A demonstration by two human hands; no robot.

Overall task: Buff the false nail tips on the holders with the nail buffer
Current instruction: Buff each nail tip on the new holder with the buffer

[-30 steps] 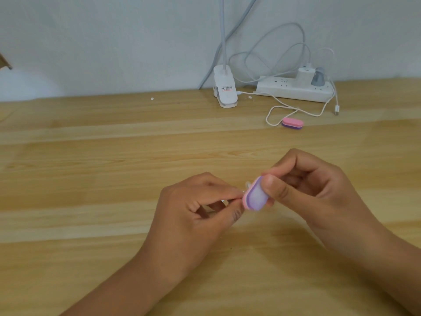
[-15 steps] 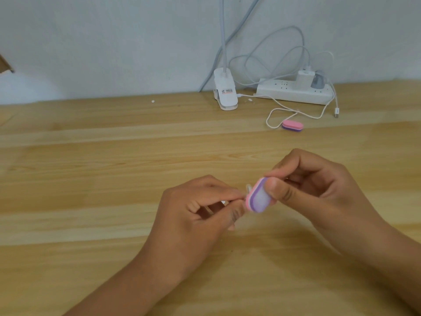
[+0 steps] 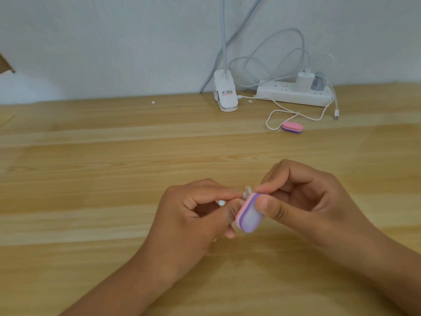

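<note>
Two bare hands are meeting low and right of centre over a light wooden table. The left hand is pinching a small clear false nail tip between thumb and forefinger, its other fingers curling under; the holder is mostly hidden inside that grip. The right hand is gripping a small oval nail buffer, pink, purple and lilac in layers, thumb on its lilac face and forefinger behind. The buffer is standing on edge, its pink side touching the nail tip. Well apart, at the far right, a second pink and purple buffer is lying flat inside a loop of white cable. Beyond it a white power strip with plugged-in chargers is sitting against the pale wall, with a white lamp clip just left of it.
</note>
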